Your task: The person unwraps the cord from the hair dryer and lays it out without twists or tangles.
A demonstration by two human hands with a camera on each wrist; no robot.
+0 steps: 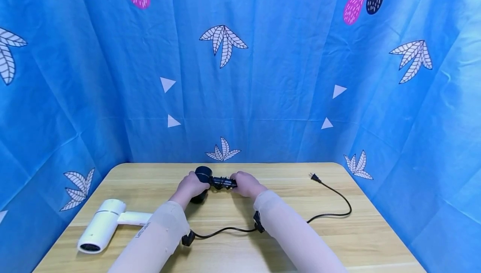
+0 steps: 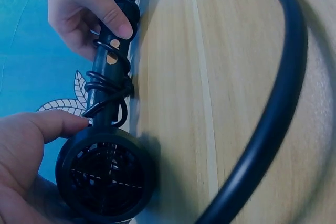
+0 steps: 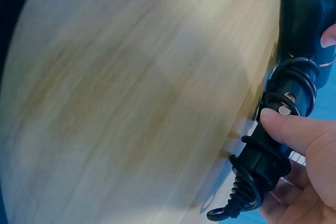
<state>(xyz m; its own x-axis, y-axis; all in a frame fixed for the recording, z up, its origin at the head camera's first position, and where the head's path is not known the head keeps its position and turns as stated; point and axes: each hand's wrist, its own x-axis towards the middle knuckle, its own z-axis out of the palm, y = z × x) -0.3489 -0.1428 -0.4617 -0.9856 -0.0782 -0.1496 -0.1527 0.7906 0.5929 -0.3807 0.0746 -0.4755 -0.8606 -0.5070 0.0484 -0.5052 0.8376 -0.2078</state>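
Note:
Near the table's back edge, both hands hold a black hair dryer (image 1: 203, 174), its own cord wound in loops round the handle (image 2: 107, 80). My left hand (image 1: 192, 187) grips the barrel, with the thumb near where the handle joins it. The dark round grille (image 2: 105, 179) faces the left wrist camera. At the handle's end, my right hand (image 1: 246, 183) holds on, its thumb pressed beside small round buttons (image 3: 284, 110) in the right wrist view. The cord loops (image 3: 294, 74) lie on both sides of that thumb. Some left-hand fingers are hidden behind the barrel.
A white hair dryer (image 1: 102, 226) lies on the wooden table (image 1: 375, 239) at the left, its handle partly behind the left forearm. A black cord (image 1: 340, 214) crosses the table beneath the forearms to a two-pin plug (image 1: 315, 177) at the right. Blue patterned curtains (image 1: 240, 97) surround the table.

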